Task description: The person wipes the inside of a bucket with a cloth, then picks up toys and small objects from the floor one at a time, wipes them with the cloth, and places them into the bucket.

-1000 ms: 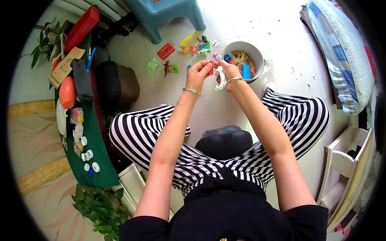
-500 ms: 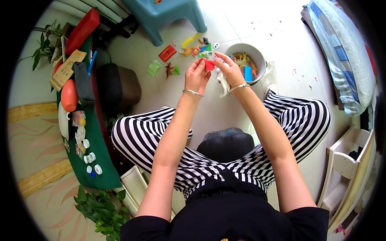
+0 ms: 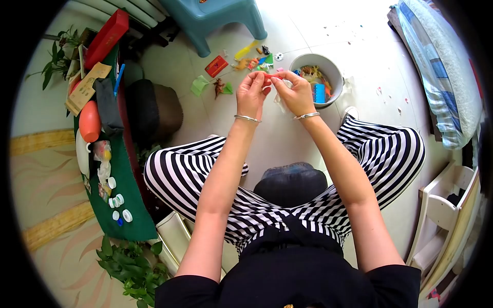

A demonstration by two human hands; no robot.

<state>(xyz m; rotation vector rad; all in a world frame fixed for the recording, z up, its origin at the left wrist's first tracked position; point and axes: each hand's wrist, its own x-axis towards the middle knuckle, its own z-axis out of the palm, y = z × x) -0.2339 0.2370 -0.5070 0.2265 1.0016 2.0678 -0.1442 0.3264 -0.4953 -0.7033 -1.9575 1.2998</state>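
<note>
My left hand [image 3: 250,96] and my right hand [image 3: 297,95] are raised close together above the floor, fingers pinched. Between their fingertips is a small red pleated piece [image 3: 272,76], which looks like folded paper; both hands grip it, and much of it is hidden by the fingers. Something whitish and crumpled [image 3: 280,104] shows beside my right hand; I cannot tell whether it is held or lies below. Just beyond my right hand stands a grey bucket [image 3: 337,77] with small colourful toys and a blue item [image 3: 319,93] inside.
Past my hands, small toys, green paper [image 3: 200,85] and a red box [image 3: 216,66] lie on the floor. A blue stool [image 3: 221,18] stands behind them. On the left is a green-covered table [image 3: 134,215] with white caps. A dark seat [image 3: 290,185] is between my legs.
The red piece was spread like a fan at my left fingertips. Now my right fingers have come in to pinch it too, and it looks narrower. The whitish thing shows less.
</note>
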